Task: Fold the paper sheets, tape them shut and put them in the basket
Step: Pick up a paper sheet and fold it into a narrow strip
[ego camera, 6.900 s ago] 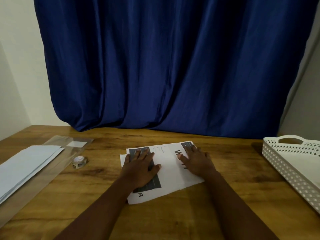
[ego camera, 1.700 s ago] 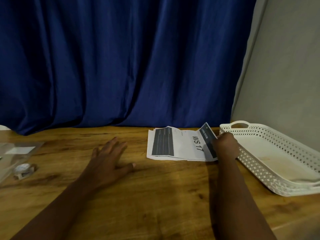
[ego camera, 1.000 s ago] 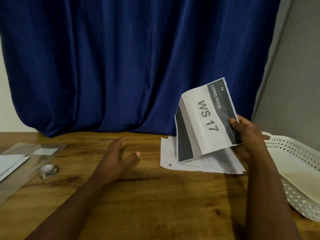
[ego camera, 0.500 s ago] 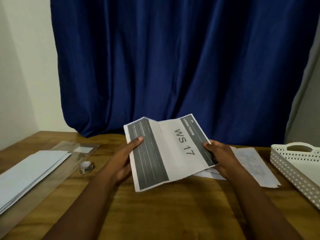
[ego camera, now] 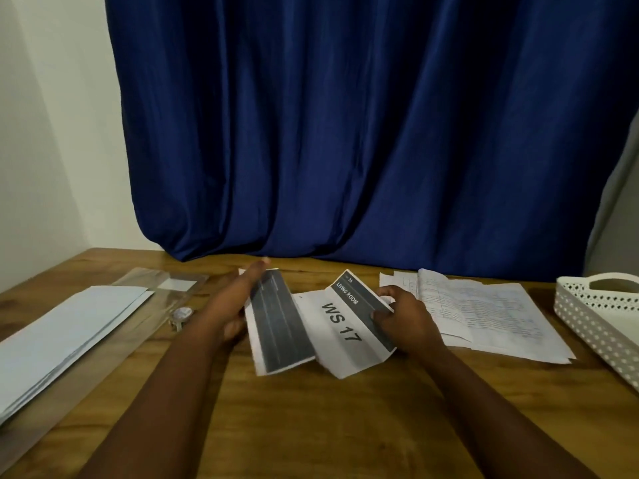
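Note:
A printed sheet (ego camera: 332,326) marked "WS 17" and "LIVING ROOM" is held low over the wooden table (ego camera: 311,426), creased into panels. My left hand (ego camera: 235,302) grips its left, dark-striped panel and tilts it up. My right hand (ego camera: 404,316) pinches the right panel by its grey band. Further printed sheets (ego camera: 484,309) lie flat to the right. The white perforated basket (ego camera: 594,316) stands at the right edge. A small roll of clear tape (ego camera: 182,314) lies left of my left hand.
A stack of white paper (ego camera: 65,333) lies at the left on a clear plastic sleeve (ego camera: 152,288). A blue curtain (ego camera: 345,133) hangs behind the table's far edge. A pale wall fills the left side.
The sheet has dropped from raised and nearly flat to low over the table, its outer panels bending along the creases. Both hands kept their hold and moved down.

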Demonstrator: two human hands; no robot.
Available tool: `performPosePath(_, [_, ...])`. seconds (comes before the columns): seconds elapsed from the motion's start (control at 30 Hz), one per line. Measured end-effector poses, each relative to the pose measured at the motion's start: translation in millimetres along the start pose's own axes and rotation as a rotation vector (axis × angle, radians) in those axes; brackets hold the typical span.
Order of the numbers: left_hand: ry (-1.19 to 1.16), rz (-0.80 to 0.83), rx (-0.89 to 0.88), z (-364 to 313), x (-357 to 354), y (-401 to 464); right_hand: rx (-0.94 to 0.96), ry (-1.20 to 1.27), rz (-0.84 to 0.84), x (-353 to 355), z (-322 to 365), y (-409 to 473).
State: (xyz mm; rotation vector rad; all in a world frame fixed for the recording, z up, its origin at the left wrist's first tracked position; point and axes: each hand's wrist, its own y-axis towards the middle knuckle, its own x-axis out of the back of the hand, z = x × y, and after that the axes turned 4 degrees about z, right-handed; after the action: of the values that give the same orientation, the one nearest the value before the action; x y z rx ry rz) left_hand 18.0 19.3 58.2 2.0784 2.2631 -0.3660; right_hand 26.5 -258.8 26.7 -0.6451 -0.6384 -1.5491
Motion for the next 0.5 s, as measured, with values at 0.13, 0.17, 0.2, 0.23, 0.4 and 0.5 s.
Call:
performPosePath(0.13, [-0.327,0.193,-0.053,5,-19,-1,-0.004,0.113,0.045,-3,-1,2])
performPosePath(0.17, [-0.352,0.239,-0.062,8,-25,-1,-0.015,0.135,0.064,-3,-1,1])
performPosePath(0.2, [-0.299,0.265,-0.071,11,-32,-2,-0.027,0.162,0.085,-3,0,0])
performPosePath(0.23, [-0.143,0.268,-0.108,16,-37,-2,-0.038,0.202,0.107,-3,1,-2])
performPosePath(0.4, [0.888,0.240,-0.373,45,-45,-2,-0.084,0.419,0.231,-2,6,-6])
performPosePath(0.5, [1.206,0.282,-0.429,62,-40,11,-0.056,0.464,0.290,-4,9,-9])
